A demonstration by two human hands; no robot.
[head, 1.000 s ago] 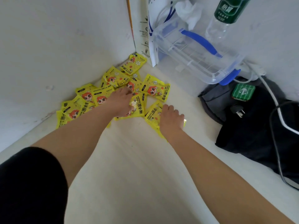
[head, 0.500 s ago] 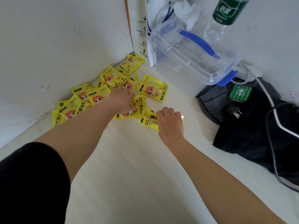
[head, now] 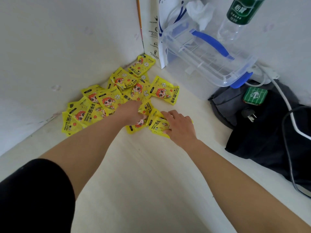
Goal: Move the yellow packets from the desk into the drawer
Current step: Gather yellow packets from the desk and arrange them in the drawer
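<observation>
The yellow packets [head: 107, 100] lay in a loose, overlapping heap on the pale surface [head: 143, 174], pushed into the corner where two white walls met, just beside a clear plastic box [head: 210, 64]; no drawer was in view, so none of the visible packets had been put away.

They looked like light, flat foil-type sachets, probably glossy and slippery, soft enough to crumple and in no danger of breaking; several could likely be scooped at once; a firm pinch across the stacked edges, or a thumb slid underneath with fingers on top, would seem safer than pressing on the slick faces, where they might fan out and slip free.

The left hand [head: 133, 111] rested on the near edge of the heap with its fingers curled down, apparently pinching a packet whose crumpled edge stood up beside the fingertips; the right hand [head: 180, 126] was closed round a small bunch of packets, fingers over the top and thumb tucked at the near side.

Compared with half a second earlier, the right hand had gone from lying fairly flat on its packets to gathering them up, so that they were now bunched and tilted; the two hands sat closer together; the rest of the heap against the wall appeared unchanged, as did the dark bag [head: 260, 132] to the right.
</observation>
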